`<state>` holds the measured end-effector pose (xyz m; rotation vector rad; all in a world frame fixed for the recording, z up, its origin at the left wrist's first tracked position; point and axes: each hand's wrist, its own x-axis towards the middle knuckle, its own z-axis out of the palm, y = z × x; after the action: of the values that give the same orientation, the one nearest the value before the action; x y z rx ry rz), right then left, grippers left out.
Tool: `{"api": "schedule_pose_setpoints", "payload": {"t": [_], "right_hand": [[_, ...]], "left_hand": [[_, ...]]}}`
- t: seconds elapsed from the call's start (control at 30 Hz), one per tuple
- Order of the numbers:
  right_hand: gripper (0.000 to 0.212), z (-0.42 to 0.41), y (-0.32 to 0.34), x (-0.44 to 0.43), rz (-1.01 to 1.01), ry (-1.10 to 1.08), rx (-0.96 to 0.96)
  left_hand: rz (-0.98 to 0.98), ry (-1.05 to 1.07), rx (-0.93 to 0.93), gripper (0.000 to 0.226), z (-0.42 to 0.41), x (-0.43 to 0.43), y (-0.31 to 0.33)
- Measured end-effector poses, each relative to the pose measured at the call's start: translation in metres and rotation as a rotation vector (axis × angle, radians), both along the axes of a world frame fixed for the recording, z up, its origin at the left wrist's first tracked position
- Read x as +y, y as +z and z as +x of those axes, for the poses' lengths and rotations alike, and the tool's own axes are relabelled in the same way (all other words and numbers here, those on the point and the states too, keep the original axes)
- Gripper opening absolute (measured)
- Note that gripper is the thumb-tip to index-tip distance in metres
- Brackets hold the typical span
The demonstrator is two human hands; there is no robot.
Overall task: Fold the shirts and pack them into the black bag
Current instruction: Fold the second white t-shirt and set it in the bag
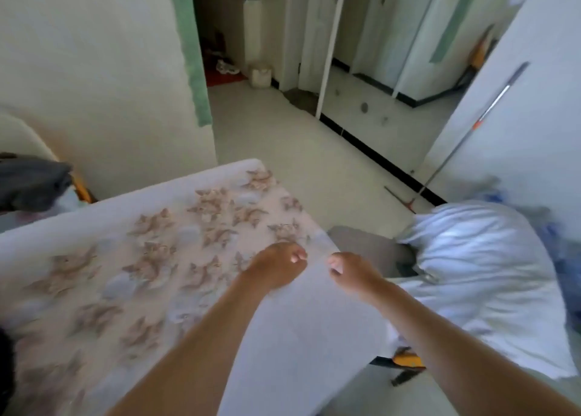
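Both forearms reach forward from the bottom edge and converge, so that the two hands sit close together without touching. The left hand [276, 266] is turned knuckles up, its fingers curled and its thumb pressed against them. The right hand [352, 274] mirrors it, fingertips pointing back toward the left. Each appears to pinch the upper edge of a white shirt [298, 321], which drops away in a smooth sheet between the arms. Blur softens the fingertips, so the exact grip is hard to read.

Under the left arm lies a bed [125, 258] covered by a pale sheet printed with brown starfish shapes. The hands hover over its near right corner. Just to the right of the right arm a heap of white and pale blue shirts [478, 258] is bunched up, and the right forearm crosses in front of its lower part. Something orange and black [408, 360] shows beneath that heap.

A dark grey garment [31, 183] lies at the far left beyond the bed. A black shape [5, 368] is cut off by the left edge, and I cannot tell whether it is the bag.

Farther out, on pale floor, a long-handled mop [471, 132] leans against the white wall at right. Through the doorway behind stand a pair of shoes [227, 67] and a white tub [260, 76].
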<state>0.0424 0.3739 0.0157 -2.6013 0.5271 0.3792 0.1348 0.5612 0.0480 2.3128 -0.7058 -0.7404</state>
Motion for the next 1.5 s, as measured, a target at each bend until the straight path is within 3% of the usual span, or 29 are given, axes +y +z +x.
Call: {"api": "schedule_pose_setpoints", "payload": {"t": [0.27,0.37,0.47,0.5,0.6,0.8,0.97,1.1,1.2,1.27,1.33,1.43,1.5], "right_hand": [[0.032,-0.138,-0.011,-0.215,-0.192,-0.302,0.007],[0.044,-0.186,-0.015,-0.26,-0.357,-0.391,0.035],[0.058,-0.229,-0.027,-0.292,-0.369,-0.488,0.1],[0.055,-0.241,-0.033,-0.301,-0.38,-0.469,0.094],[0.015,-0.265,-0.053,-0.324,-0.463,-0.341,-0.047],[0.01,-0.267,-0.054,-0.346,-0.522,-0.235,-0.266],[0.009,-0.246,-0.039,-0.351,-0.32,-0.389,-0.459],[0.004,-0.223,-0.025,-0.35,-0.22,-0.452,-0.552],[0.048,-0.22,-0.022,-0.354,-0.353,-0.461,-0.401],[0.041,-0.221,-0.016,-0.361,-0.487,-0.528,-0.258],[0.025,-0.218,-0.001,-0.37,-0.514,-0.623,-0.279],[0.031,-0.196,0.034,-0.374,-0.405,-0.658,-0.517],[0.035,-0.176,0.055,-0.369,-0.337,-0.645,-0.617]], "left_hand": [[0.048,-0.374,0.072,0.029,-0.078,-0.246,-0.021],[0.09,-0.518,0.105,0.034,-0.112,-0.31,-0.034],[0.117,-0.665,0.087,0.042,-0.148,-0.36,-0.049],[0.122,-0.711,0.071,0.044,-0.16,-0.374,-0.056],[0.11,-0.781,0.053,0.05,-0.19,-0.405,-0.075],[-0.023,-0.627,0.0,0.053,-0.219,-0.436,-0.102],[-0.25,-0.47,-0.058,0.023,-0.202,-0.441,-0.093],[-0.322,-0.442,-0.131,0.028,-0.174,-0.448,-0.06],[-0.362,-0.472,-0.224,0.028,-0.156,-0.456,-0.026],[-0.397,-0.439,-0.239,0.026,-0.143,-0.458,-0.011],[-0.371,-0.414,-0.252,0.025,-0.129,-0.458,-0.003],[-0.367,-0.428,-0.119,0.023,-0.119,-0.453,0.008],[-0.413,-0.509,0.037,0.053,-0.121,-0.449,0.016]]}}
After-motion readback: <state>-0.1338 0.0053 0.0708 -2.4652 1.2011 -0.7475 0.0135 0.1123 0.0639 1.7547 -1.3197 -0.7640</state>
